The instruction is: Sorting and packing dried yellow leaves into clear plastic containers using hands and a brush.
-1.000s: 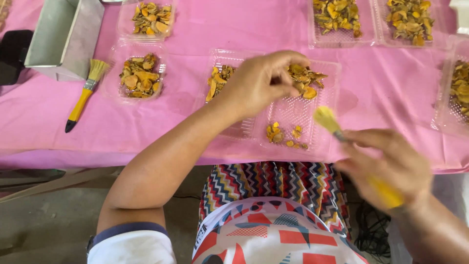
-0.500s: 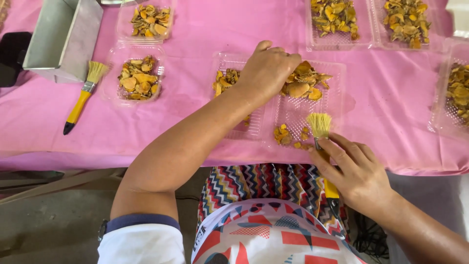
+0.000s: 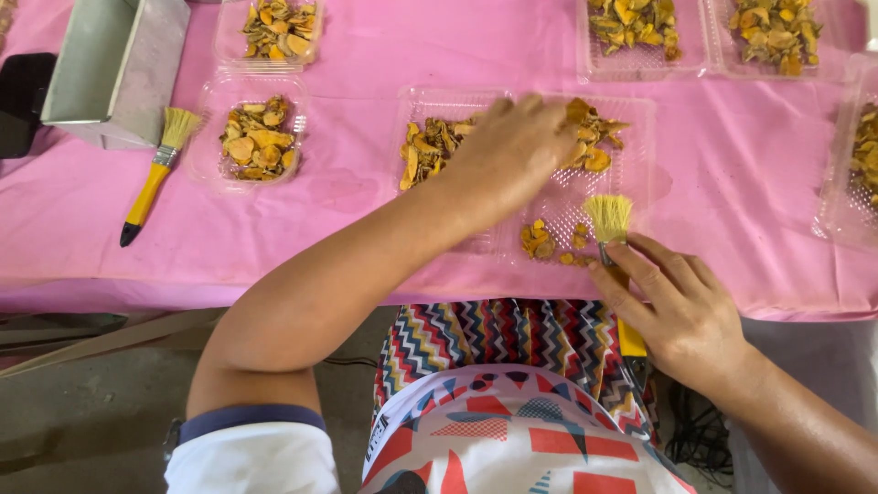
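Brush (image 3: 611,240): centre-right of the frame, gripped by the right hand (image 3: 681,311), bristles on the open clear tray (image 3: 558,197) beside a few yellow-orange dried slices (image 3: 541,240).
Left hand (image 3: 512,146): centre, palm down on the tray, fingers curled over a slice pile (whether it grips, I cannot tell).
Spare brush (image 3: 154,174): upper left, on the pink cloth (image 3: 347,197).
Grey box (image 3: 110,64): upper-left corner.

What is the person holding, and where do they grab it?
The right hand holds a yellow-handled brush by its handle, just below the bristles. The left hand rests on dried orange pieces; whether it grips any cannot be told.
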